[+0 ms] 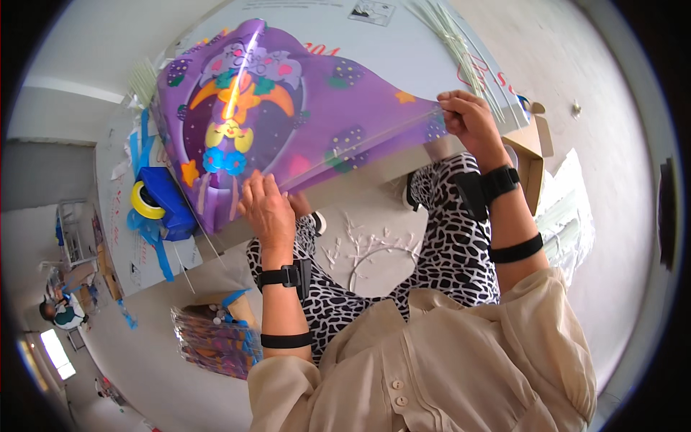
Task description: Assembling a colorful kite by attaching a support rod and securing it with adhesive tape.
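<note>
A glossy purple kite point(317, 97) printed with a cartoon figure, stars and berries spreads over the near part of the table. My right hand point(473, 128) pinches its narrow right corner, lifting it off the surface. Along the near edge, the fingers of my left hand point(268, 212) are closed on the sheet; the thumb is mostly hidden. A thin pale line, like a rod or folded seam, runs along that edge between both hands. Left of the kite stands a blue tape dispenser point(164, 205) with a yellow roll point(147, 200) at its side.
Thin white rods point(461, 54) lie at the table's point(403, 43) far right. Blue strips point(134, 155) hang around the dispenser. A cardboard box point(531, 162) and a plastic bag point(572, 216) stand on the right. On the floor are clear-wrapped printed packs point(216, 335). Another person point(65, 309) sits far left.
</note>
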Demonstrator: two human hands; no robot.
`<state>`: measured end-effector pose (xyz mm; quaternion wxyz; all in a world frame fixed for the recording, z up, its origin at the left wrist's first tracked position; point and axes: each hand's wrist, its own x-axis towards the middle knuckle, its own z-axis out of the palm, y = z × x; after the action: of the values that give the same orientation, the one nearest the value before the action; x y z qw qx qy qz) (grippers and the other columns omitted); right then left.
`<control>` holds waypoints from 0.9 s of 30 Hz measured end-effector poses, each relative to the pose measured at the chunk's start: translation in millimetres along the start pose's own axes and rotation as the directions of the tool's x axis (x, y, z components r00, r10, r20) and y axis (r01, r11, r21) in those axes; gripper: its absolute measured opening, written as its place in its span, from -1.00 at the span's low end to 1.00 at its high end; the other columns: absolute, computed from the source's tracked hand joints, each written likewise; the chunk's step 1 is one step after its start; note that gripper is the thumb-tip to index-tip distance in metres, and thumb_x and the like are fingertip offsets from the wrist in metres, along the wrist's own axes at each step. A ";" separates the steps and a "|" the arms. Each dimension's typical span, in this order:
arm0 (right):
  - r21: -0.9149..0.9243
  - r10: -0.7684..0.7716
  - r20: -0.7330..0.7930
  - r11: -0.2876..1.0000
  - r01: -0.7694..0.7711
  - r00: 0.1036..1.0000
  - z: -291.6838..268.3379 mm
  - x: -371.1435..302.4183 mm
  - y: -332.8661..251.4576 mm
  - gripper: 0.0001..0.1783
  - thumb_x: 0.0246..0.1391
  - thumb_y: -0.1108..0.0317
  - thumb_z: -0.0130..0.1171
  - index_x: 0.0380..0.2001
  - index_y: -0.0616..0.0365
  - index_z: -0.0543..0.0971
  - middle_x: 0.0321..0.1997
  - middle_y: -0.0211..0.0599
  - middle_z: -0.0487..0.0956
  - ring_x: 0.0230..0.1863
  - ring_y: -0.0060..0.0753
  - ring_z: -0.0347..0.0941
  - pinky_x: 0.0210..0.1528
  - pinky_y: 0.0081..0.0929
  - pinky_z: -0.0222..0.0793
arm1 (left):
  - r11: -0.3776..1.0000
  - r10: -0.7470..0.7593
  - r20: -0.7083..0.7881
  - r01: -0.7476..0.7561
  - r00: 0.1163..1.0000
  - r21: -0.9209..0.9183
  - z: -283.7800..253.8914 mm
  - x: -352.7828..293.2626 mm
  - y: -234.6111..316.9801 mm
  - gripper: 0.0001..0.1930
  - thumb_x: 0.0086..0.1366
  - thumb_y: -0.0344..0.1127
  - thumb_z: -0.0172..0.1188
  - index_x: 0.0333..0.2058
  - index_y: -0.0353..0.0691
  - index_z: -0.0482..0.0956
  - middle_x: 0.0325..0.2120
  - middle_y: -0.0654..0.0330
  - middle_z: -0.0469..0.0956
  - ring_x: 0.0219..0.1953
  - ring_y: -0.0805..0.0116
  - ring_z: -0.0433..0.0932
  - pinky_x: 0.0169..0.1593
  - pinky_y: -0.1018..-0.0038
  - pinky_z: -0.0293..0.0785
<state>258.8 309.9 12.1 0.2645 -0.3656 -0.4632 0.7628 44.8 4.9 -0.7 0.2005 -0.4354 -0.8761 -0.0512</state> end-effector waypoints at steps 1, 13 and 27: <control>0.008 -0.008 0.017 1.000 0.008 1.000 2.7 -0.3 0.0 -0.85 0.04 0.45 0.13 -0.32 0.30 0.54 -0.59 -0.41 0.45 -0.65 -0.70 0.27 -0.64 -0.74 0.16 | 1.000 -0.006 -0.012 0.006 1.000 0.015 4.6 2.5 -9.3 -0.66 0.02 -0.41 0.26 -0.18 -0.28 0.49 -0.13 0.04 0.47 -0.05 0.08 0.42 -0.11 0.28 0.35; -0.749 -0.406 -0.276 0.659 0.070 0.871 -52.1 22.8 17.1 -0.82 -0.10 0.32 0.25 -0.50 0.23 0.58 -0.55 -0.31 0.56 -0.55 -0.49 0.46 -0.46 -0.47 0.36 | 0.869 -0.333 0.065 0.333 0.941 -0.366 32.4 105.6 -185.8 -0.74 0.06 -0.34 0.25 -0.51 -0.43 0.40 -0.64 -0.12 0.43 -0.56 -0.07 0.41 -0.41 0.23 0.32; -0.985 -0.468 -0.170 0.055 -0.164 0.867 -65.5 44.6 2.6 -0.81 -0.14 0.35 0.06 -0.56 0.27 0.56 -0.50 0.04 0.56 -0.41 0.10 0.51 -0.31 -0.18 0.42 | 0.804 -0.593 0.040 0.590 0.804 0.068 42.0 86.5 -202.1 -0.51 0.16 -0.39 0.21 0.07 -0.30 0.32 0.06 -0.04 0.29 0.06 -0.05 0.34 0.10 0.26 0.30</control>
<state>284.7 375.5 -24.0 0.1260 -0.5574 -0.8150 0.0960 -173.2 -44.1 12.3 0.1599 -0.1367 -0.9747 -0.0754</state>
